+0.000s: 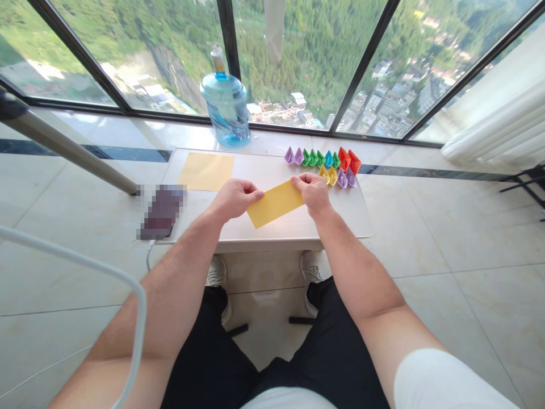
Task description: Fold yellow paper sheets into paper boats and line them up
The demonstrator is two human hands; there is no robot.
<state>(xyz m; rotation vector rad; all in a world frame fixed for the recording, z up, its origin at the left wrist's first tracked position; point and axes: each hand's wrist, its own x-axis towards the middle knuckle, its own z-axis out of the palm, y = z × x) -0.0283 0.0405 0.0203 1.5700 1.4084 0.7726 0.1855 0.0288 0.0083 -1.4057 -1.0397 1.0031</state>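
A folded yellow sheet of paper (275, 203) is held just above the small white table (349, 218). My left hand (233, 199) pinches its left end with closed fingers. My right hand (313, 192) pinches its upper right corner, fingers also closed. The sheet tilts, its right end higher. A flat pale yellow paper (206, 171) lies on the table's far left. Several small folded paper boats (323, 160) in purple, green, blue, red and yellow stand in rows at the far right of the table, just beyond my right hand.
A blurred-out dark phone (162, 211) lies on the table's left edge, with a cable running off it. A large blue water jug (226, 102) stands on the window ledge behind the table. A grey pole (68, 149) slants in from the left. My shoes (217, 272) rest under the table.
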